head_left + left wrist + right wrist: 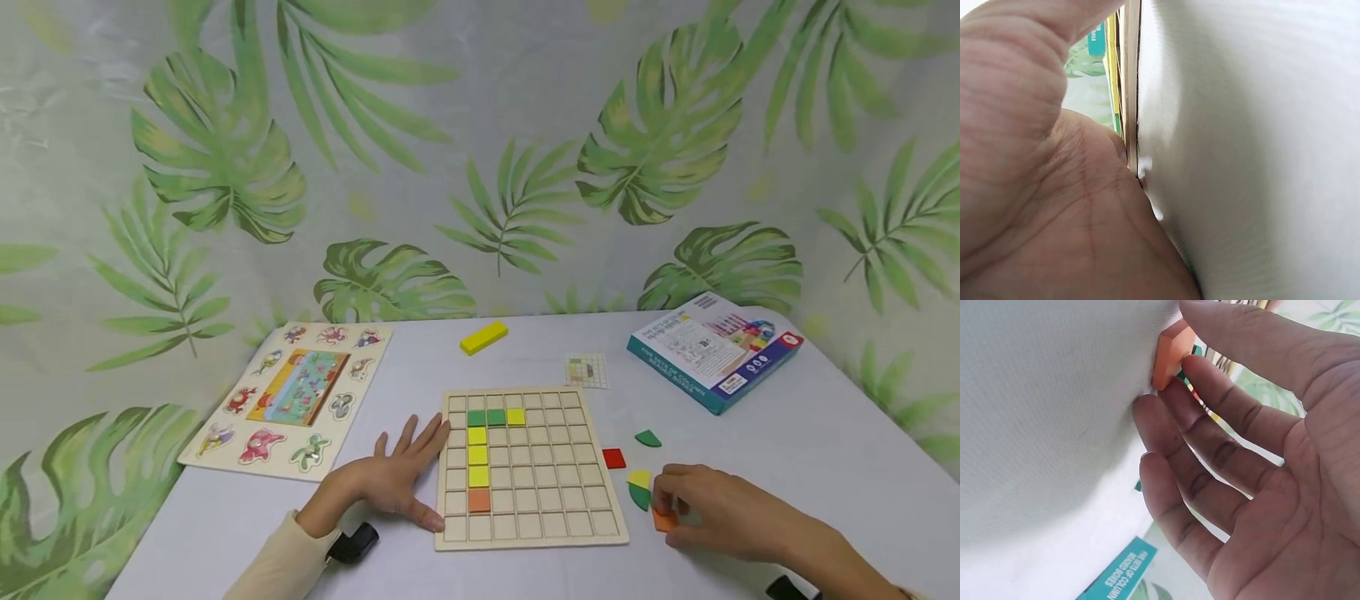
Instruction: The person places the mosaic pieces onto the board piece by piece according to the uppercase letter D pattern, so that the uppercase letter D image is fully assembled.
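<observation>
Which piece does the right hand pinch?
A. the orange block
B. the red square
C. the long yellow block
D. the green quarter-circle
A: the right hand pinches the orange block between thumb and fingers on the table, right of the board.

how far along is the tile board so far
Early on. Seven tiles sit in the wooden grid board: two green tiles, a yellow one beside them, three yellow below and an orange tile. The right hand pinches another orange piece on the table; the left hand rests flat against the board's edge. Most cells remain empty; the red square and curved pieces lie loose.
</observation>
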Demonstrator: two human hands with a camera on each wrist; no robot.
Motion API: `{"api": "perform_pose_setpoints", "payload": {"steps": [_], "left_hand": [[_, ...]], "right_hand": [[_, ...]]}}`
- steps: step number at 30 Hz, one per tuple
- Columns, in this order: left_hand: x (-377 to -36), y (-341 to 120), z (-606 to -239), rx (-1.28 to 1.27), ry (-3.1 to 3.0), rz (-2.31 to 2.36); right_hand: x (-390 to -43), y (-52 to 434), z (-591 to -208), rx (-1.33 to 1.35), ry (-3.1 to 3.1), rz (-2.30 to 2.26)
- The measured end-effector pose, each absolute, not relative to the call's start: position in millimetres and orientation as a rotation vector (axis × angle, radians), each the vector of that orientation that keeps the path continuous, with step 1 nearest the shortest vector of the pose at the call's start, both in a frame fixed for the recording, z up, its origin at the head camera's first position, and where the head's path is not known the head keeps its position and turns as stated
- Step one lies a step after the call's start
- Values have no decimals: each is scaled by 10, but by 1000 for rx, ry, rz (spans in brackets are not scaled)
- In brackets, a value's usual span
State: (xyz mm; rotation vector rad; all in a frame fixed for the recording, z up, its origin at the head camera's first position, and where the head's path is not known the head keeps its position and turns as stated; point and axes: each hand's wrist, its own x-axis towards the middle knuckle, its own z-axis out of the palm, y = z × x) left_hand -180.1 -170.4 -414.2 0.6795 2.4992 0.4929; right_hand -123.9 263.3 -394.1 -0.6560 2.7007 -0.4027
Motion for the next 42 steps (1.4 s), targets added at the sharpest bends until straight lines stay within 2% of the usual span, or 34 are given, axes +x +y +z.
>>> {"api": "perform_pose_setpoints", "payload": {"steps": [11, 19, 42], "left_hand": [[-1806, -1722, -4140, 688, 2504, 501], [-1809, -1704, -4104, 693, 2521, 495], [-1798, -1684, -4137, 684, 2506, 492]], "right_hand": [[-1271, 2637, -3961, -749, 2705, -393], [-1342, 2512, -3822, -833, 2734, -391], [-1569, 1604, -3743, -1077, 2683, -404]]}}
